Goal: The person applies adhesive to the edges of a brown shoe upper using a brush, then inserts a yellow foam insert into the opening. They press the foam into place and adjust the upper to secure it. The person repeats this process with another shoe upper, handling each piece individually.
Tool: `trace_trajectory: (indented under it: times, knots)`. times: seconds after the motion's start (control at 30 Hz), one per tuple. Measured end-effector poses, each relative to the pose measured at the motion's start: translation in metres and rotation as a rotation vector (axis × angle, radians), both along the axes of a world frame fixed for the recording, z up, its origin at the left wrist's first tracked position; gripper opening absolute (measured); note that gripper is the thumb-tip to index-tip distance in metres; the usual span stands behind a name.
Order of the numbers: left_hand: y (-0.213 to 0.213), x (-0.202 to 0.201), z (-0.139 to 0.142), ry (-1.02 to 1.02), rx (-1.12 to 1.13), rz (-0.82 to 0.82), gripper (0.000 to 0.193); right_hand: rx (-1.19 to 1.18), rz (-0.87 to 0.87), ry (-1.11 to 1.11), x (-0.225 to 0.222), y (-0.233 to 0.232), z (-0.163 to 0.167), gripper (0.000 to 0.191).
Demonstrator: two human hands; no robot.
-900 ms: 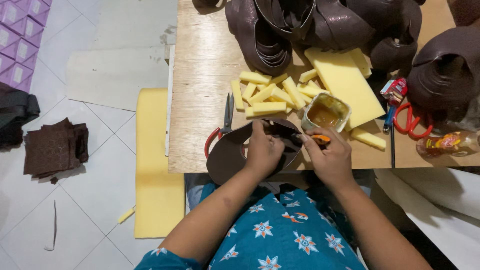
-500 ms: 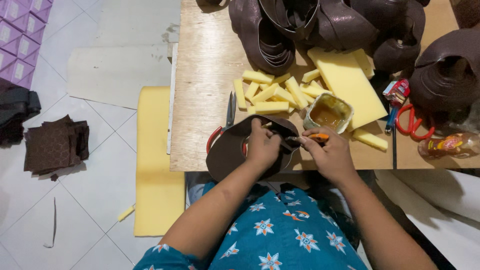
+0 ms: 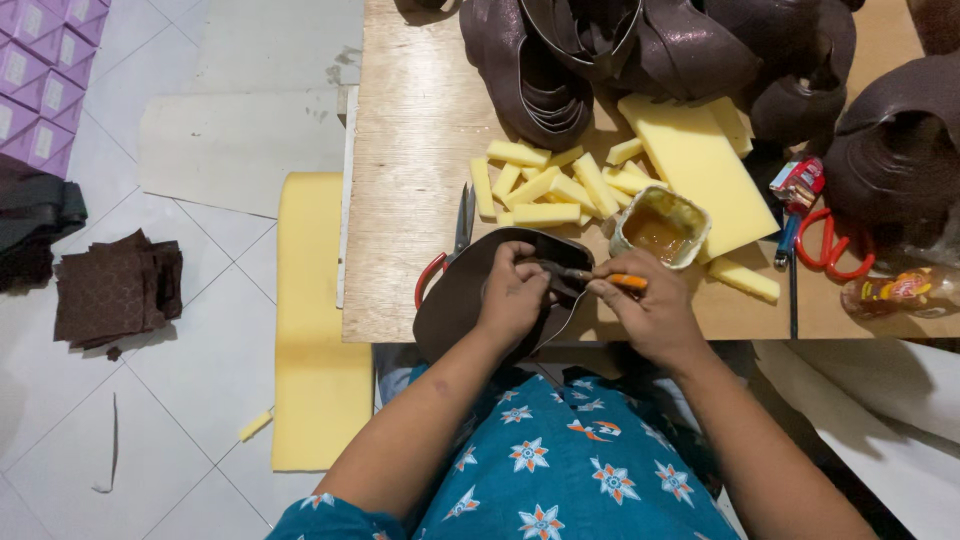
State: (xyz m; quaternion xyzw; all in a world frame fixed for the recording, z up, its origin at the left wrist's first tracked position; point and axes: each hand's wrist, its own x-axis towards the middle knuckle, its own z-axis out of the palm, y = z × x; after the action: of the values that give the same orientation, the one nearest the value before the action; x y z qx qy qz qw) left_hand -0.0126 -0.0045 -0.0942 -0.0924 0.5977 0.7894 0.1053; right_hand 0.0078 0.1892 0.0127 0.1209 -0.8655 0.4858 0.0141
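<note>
Plywood worktable (image 3: 420, 200) in front of me, its near edge at my lap. Along the far side, a heap of dark brown leather pieces (image 3: 640, 50); just in front of the heap, a yellow foam slab (image 3: 695, 170) with cut foam strips (image 3: 545, 185) scattered to its left. The curved brown leather piece (image 3: 455, 300) lies at the near edge of the table, partly overhanging it, directly under my left hand (image 3: 515, 295); that hand is closed down on the piece, fingers curled and pressing its upper edge. My right hand (image 3: 655, 315) is just to the right, pinched shut around a small brush with an orange handle (image 3: 610, 280); its tip meets the leather beside my left fingertips. The open tin of amber glue (image 3: 660, 225) sits just beyond my right hand. Red-handled scissors (image 3: 445, 255) lie partly under the leather's left side.
</note>
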Motion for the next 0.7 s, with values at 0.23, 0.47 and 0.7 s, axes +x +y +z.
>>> trace_trajectory:
  times: [0.23,0.47,0.7]
  knots:
    - [0.006,-0.010,-0.002,-0.070,0.116,-0.023,0.043,-0.108,0.052,0.011,-0.005,0.002,0.007,0.015]
    - [0.009,-0.020,-0.009,-0.103,0.274,-0.040,0.045,-0.015,-0.001,-0.137,-0.018,0.008,0.009,0.017]
    - [0.008,-0.025,0.001,-0.179,0.212,-0.021,0.044,0.021,0.099,-0.035,-0.012,0.001,0.015,0.018]
